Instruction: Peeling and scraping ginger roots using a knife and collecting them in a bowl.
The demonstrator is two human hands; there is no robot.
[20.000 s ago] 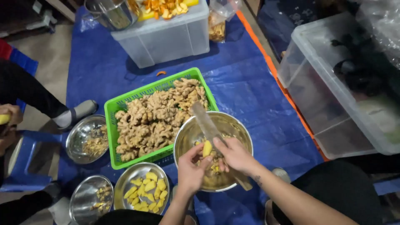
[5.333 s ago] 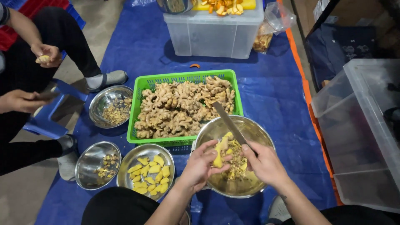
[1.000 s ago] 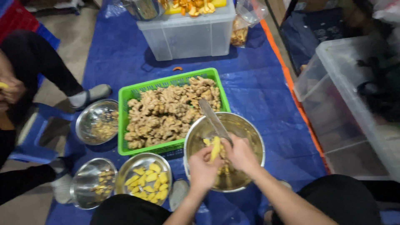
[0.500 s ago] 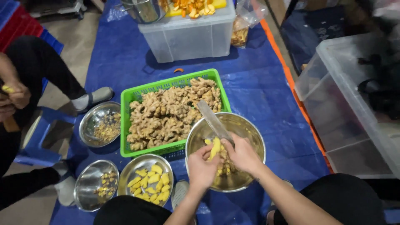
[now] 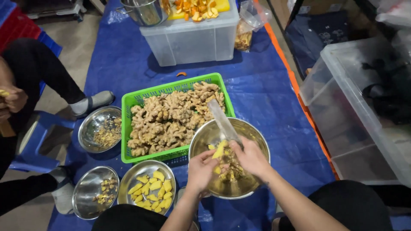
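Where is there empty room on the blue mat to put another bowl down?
Bare blue tarp lies between the green basket and the clear bin, and between the basket and the white box. It is crowded near the hands, where three small bowls and the large bowl crowd the basket.

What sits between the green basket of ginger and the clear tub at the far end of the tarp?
Only bare blue tarp and one small orange scrap, in the head view.

Your view is evenly lit from overhead, glare on the steel bowl [image 5: 230, 158] near 6 o'clock, knife blade [image 5: 222, 122] motion-blurred, dim corners at 2 o'clock, mild edge distortion.
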